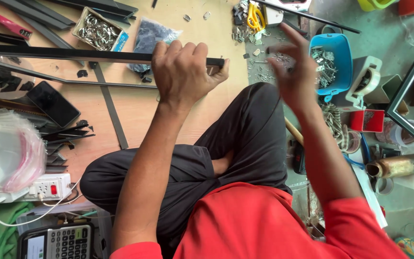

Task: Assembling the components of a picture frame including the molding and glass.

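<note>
Wooden floor; left hand grip clenched round black bar; right hand blurred, fingers spread.

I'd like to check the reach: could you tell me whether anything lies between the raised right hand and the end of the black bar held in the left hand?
Nothing visible does. The right hand, blurred, hangs open just right of the black bar's end, which juts from the left hand's grip; between them is only bare floor and the person's knee below.
</note>
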